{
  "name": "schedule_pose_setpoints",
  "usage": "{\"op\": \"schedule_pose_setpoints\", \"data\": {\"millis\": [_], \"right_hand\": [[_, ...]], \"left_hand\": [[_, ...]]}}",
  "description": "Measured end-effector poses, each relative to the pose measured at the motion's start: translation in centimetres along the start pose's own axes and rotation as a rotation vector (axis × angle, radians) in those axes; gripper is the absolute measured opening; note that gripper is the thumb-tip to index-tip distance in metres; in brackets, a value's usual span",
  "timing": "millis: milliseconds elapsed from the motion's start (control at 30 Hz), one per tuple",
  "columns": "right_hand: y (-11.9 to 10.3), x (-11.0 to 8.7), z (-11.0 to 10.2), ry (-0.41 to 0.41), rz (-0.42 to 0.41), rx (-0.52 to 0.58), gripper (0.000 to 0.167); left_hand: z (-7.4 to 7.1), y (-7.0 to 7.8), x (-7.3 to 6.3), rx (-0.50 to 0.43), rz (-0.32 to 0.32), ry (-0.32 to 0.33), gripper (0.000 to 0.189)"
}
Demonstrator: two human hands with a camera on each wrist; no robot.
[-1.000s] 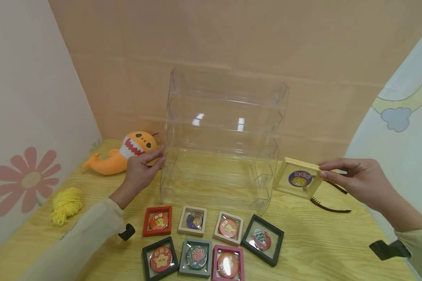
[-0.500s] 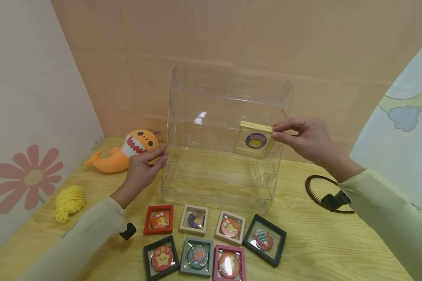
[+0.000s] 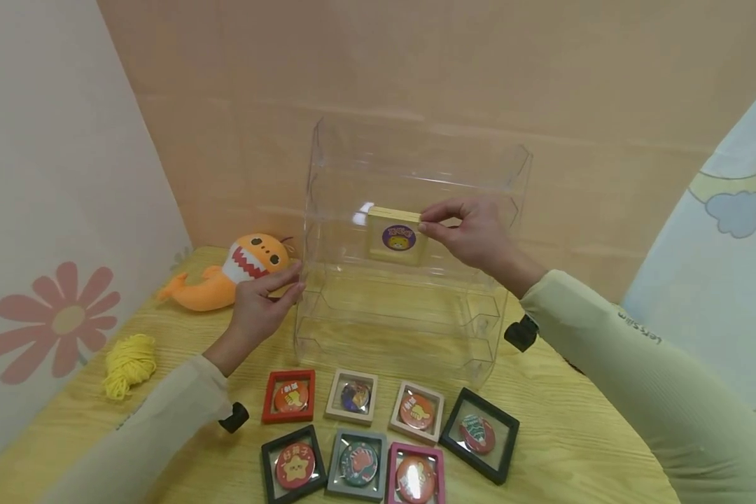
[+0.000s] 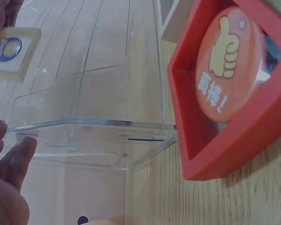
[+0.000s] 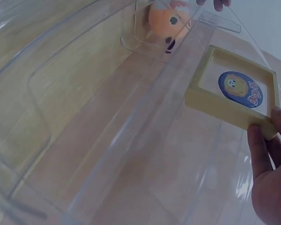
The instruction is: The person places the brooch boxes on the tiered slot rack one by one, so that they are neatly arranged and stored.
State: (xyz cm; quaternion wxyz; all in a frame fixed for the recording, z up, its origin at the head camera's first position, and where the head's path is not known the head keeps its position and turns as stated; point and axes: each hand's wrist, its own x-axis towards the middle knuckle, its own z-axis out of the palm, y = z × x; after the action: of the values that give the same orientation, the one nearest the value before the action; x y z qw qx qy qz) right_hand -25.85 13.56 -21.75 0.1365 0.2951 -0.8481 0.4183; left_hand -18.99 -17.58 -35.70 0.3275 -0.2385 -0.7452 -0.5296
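A clear tiered display rack [image 3: 409, 325] stands on the wooden table. My left hand [image 3: 258, 308] pinches the rack's left side panel between thumb and fingers; in the left wrist view the fingers [image 4: 18, 157] lie at the panel's edge. My right hand [image 3: 472, 234] holds a pale yellow square frame [image 3: 393, 253] by its right edge, in front of the rack's middle tiers. Inside that frame is a round purple badge [image 3: 399, 238] with a yellow animal face. From the right wrist view, thumb and fingers grip one corner of the frame [image 5: 201, 98]. Whether it touches a shelf I cannot tell.
Several framed badges lie before the rack, among them a red frame [image 3: 266, 397], a grey frame [image 3: 331, 463], a pink frame [image 3: 439, 470] and a tilted black frame [image 3: 510, 448]. An orange shark plush [image 3: 204, 290] and yellow yarn [image 3: 129, 364] are at left.
My right hand has carried the yellow frame from beside the rack's right side up and left to its middle front. The left hand keeps its hold on the rack.
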Motion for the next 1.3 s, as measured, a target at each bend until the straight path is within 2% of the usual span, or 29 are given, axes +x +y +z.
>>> {"op": "schedule_pose_setpoints", "data": {"millis": [267, 333, 467, 700, 733, 800, 1000, 1300], "right_hand": [[0.1, 0.2, 2.0, -0.028, -0.008, 0.015, 0.006], [0.1, 0.1, 2.3, -0.035, -0.003, 0.012, 0.006], [0.0, 0.1, 3.0, -0.051, -0.010, -0.006, 0.006], [-0.5, 0.4, 3.6, -0.073, -0.048, -0.066, 0.006], [-0.7, 0.5, 3.7, -0.075, -0.051, -0.071, 0.006], [-0.8, 0.6, 3.8, -0.079, -0.069, -0.074, 0.006], [-1.2, 1.1, 4.5, -0.083, -0.118, -0.067, 0.005], [-1.9, 1.7, 5.6, -0.115, -0.099, -0.033, 0.006]], "left_hand": [[0.8, 2.0, 0.3, 0.009, 0.034, -0.007, 0.034], [1.0, 1.7, 0.3, 0.011, 0.032, -0.007, 0.034], [1.0, 0.1, 0.0, -0.002, 0.021, -0.007, 0.035], [0.9, 3.1, 0.5, -0.002, 0.011, -0.029, 0.033], [0.9, 3.2, 0.5, 0.000, 0.009, -0.032, 0.033], [0.9, 2.9, 0.5, 0.002, 0.011, -0.031, 0.032], [0.9, 0.4, 0.1, -0.003, 0.004, -0.014, 0.034], [0.7, -0.3, -0.1, -0.014, 0.012, -0.018, 0.034]]}}
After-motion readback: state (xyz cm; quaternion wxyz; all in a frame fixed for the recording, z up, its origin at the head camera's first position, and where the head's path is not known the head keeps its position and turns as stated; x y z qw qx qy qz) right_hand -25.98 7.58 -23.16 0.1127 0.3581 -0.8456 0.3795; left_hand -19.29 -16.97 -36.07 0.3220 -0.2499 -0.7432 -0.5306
